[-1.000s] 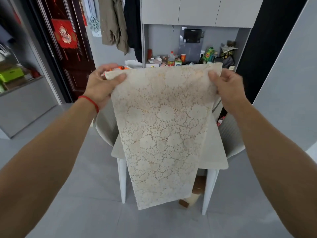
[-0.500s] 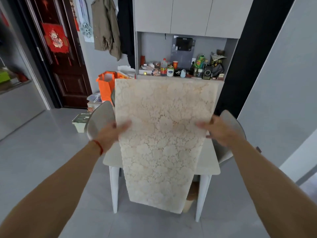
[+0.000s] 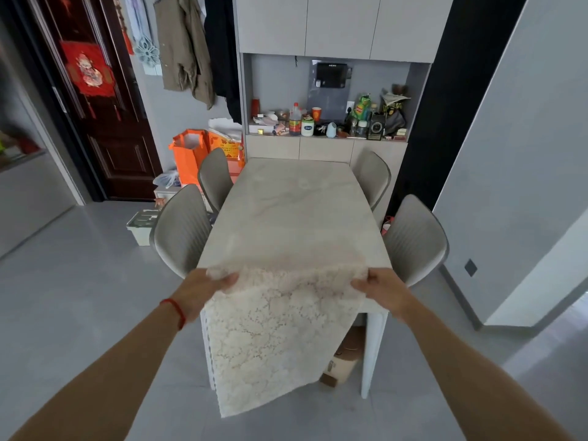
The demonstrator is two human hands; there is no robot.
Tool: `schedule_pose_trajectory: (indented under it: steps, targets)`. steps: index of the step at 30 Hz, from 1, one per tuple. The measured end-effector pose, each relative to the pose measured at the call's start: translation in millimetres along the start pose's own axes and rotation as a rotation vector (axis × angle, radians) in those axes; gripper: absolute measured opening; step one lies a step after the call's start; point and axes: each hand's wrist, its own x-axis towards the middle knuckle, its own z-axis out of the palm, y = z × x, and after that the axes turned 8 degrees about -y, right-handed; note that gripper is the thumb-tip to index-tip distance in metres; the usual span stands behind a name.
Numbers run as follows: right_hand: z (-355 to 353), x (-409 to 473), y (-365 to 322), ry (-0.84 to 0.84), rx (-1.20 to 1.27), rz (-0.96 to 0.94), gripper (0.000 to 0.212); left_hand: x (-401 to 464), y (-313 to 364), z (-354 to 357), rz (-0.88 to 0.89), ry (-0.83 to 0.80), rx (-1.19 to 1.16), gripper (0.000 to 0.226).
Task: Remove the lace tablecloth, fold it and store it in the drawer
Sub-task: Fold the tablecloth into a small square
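Note:
The cream lace tablecloth (image 3: 273,332) is doubled into a long strip and hangs over the near end of the pale marble table (image 3: 292,211), its lower end close to the floor. My left hand (image 3: 203,291) grips its upper left corner. My right hand (image 3: 381,289) holds the upper right corner. The top fold lies blurred just above the tabletop edge between my hands. No drawer is plainly shown; flat cabinet fronts (image 3: 324,149) sit behind the far end of the table.
Several grey chairs flank the table, two on the left (image 3: 181,230) and two on the right (image 3: 413,240). A cluttered counter shelf (image 3: 327,125) is beyond. Orange bags (image 3: 191,154) and a small bin (image 3: 141,224) stand at left. A cardboard box (image 3: 343,361) sits under the table.
My hands have dropped from chest height to the table's near edge, bringing the cloth's top edge down with them. The bare tabletop now shows where the raised cloth hid it.

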Motion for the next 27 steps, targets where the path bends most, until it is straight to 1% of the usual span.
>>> schedule_pose_trajectory:
  steps: [1,3,4,6,7,9,10,11,12,13,14,15,16,17,18,20,21,22,24,25,26,27]
  targets:
    - [5,-2,8,0.03,0.04,0.002,0.007,-3,-7,2,-0.015,0.015,-0.014,0.048]
    - [9,-4,9,0.065,0.202,-0.028,0.013,-6,-3,1,-0.046,0.03,-0.091,0.053]
    - [7,-4,4,0.066,0.312,-0.061,0.022,-3,4,-4,-0.053,0.025,-0.147,0.054]
    - [-1,-5,-5,-0.005,0.513,-0.082,0.043,-1,16,-16,-0.058,-0.038,-0.284,0.047]
    - [-3,-9,-6,-0.061,0.51,-0.045,0.044,-3,17,-20,-0.072,-0.087,-0.319,0.045]
    - [1,-23,3,-0.191,0.284,0.051,0.03,-12,-2,-22,-0.16,-0.185,-0.269,0.047]
    - [6,-29,12,-0.217,0.175,0.088,0.022,-17,-18,-19,-0.215,-0.207,-0.205,0.049]
    - [12,-32,21,-0.2,0.113,0.115,0.019,-22,-33,-14,-0.25,-0.205,-0.174,0.05]
    - [17,-35,27,-0.159,0.103,0.139,0.018,-24,-45,-7,-0.265,-0.174,-0.195,0.05]
    - [21,-37,30,-0.109,0.117,0.161,0.021,-25,-53,-1,-0.261,-0.128,-0.263,0.049]
    - [23,-39,31,-0.064,0.195,0.182,0.027,-24,-56,3,-0.244,-0.08,-0.34,0.047]
    - [21,-40,30,-0.052,0.332,0.193,0.03,-22,-56,4,-0.214,-0.056,-0.411,0.046]
    - [17,-41,28,-0.071,0.475,0.197,0.029,-21,-55,3,-0.184,-0.064,-0.449,0.045]
    - [12,-43,27,-0.104,0.56,0.194,0.025,-23,-55,2,-0.17,-0.08,-0.453,0.045]
    - [8,-45,27,-0.132,0.527,0.198,0.022,-26,-57,2,-0.18,-0.089,-0.397,0.044]
    - [5,-51,34,-0.182,0.243,0.264,0.027,-33,-65,4,-0.249,-0.092,-0.221,0.053]
    - [6,-51,40,-0.176,0.137,0.299,0.027,-35,-67,8,-0.269,-0.061,-0.19,0.057]
    - [8,-50,46,-0.139,0.113,0.314,0.023,-36,-69,11,-0.269,-0.019,-0.208,0.055]
    - [12,-49,48,-0.039,0.189,0.284,0.019,-34,-66,13,-0.222,0.07,-0.295,0.04]
    - [11,-47,48,0.011,0.319,0.247,0.02,-34,-62,12,-0.188,0.083,-0.346,0.035]
    - [9,-46,47,0.045,0.452,0.204,0.022,-36,-58,10,-0.162,0.063,-0.374,0.035]
    - [6,-45,47,0.057,0.53,0.165,0.024,-39,-54,8,-0.155,0.019,-0.378,0.039]
